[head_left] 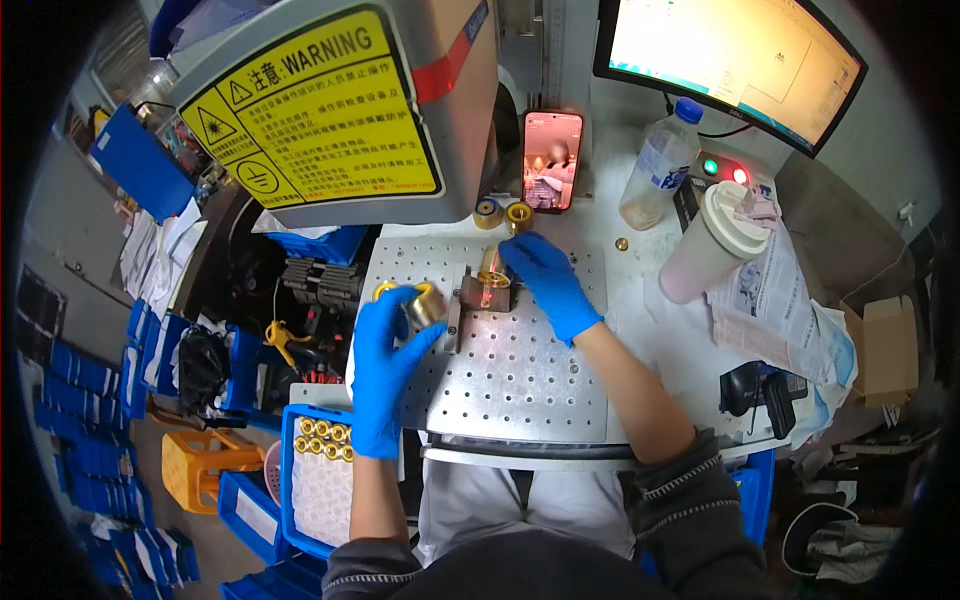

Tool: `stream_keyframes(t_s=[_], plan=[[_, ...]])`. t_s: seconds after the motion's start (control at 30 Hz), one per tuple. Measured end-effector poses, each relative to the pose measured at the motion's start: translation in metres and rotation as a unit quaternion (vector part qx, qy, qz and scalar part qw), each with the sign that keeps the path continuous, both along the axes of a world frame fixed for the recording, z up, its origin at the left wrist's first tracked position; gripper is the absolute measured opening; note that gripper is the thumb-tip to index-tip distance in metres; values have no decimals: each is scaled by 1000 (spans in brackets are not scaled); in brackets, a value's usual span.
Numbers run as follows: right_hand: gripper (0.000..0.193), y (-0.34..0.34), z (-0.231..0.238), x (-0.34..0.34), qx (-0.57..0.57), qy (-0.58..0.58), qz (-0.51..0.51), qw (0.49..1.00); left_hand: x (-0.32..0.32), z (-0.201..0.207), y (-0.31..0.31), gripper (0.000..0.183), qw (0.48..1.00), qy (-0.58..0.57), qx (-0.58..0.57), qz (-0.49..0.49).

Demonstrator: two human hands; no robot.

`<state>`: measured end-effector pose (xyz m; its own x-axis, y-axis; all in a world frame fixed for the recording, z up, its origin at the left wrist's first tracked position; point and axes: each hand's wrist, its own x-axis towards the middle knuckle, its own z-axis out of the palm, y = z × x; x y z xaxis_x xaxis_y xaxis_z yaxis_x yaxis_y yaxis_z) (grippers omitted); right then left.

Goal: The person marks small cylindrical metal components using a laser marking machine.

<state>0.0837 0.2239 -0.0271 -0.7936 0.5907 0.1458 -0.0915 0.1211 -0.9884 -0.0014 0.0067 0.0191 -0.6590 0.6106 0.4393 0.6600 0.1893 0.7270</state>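
Observation:
My left hand, in a blue glove, is closed around a brass cylindrical fitting over the left part of a perforated metal plate. A second brass piece shows by its fingertips. My right hand, also gloved in blue, has its fingers curled at another brass fitting, which sits at a small metal block on the plate. Reddish light falls on that block. Two more ring-shaped fittings, one with a dark bluish centre and one brass, stand behind the plate.
A large machine housing with a yellow warning label overhangs the back left. At the right stand a phone, a bottle, a lidded cup and a monitor. A blue tray with several brass fittings lies lower left.

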Motion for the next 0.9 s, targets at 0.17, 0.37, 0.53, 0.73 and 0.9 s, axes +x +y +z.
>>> stream_keyframes(t_s=[0.17,0.37,0.53,0.73,0.9], plan=[[27,-9,6,-2,90,25,5,996,6,-26,-29,43,994,-50,-69,66],[27,-11,5,-2,130,44,23,990,9,-34,-33,38,994,-39,-88,57],[27,-14,4,1,116,36,46,992,3,-17,-34,30,996,-89,7,16],[27,-14,4,-2,127,39,60,989,-1,-10,-4,35,980,-96,156,76],[25,-17,5,-3,151,44,58,986,-3,-25,-4,33,975,-62,185,105]])
